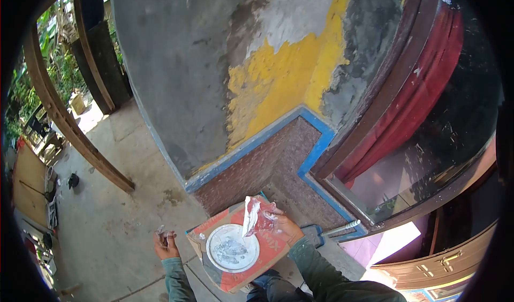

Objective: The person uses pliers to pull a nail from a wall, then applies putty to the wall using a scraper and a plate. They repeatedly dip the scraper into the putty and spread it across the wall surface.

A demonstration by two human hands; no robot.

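My right hand grips a reddish, see-through putty spreader, its left edge thickly coated in white paste. Under that coated edge lies a round white lid smeared with grey-white paste. The lid rests on a red and brown cardboard box in front of my legs. Off to the left of the box, my left hand is raised with its fingers curled together and whitish smears at the fingertips; I cannot tell what is in it.
Ahead stands a wall with grey plaster and yellow paint, above a blue-edged ledge. A red curtain hangs at the window on the right. A wooden post rises from the concrete floor on the left.
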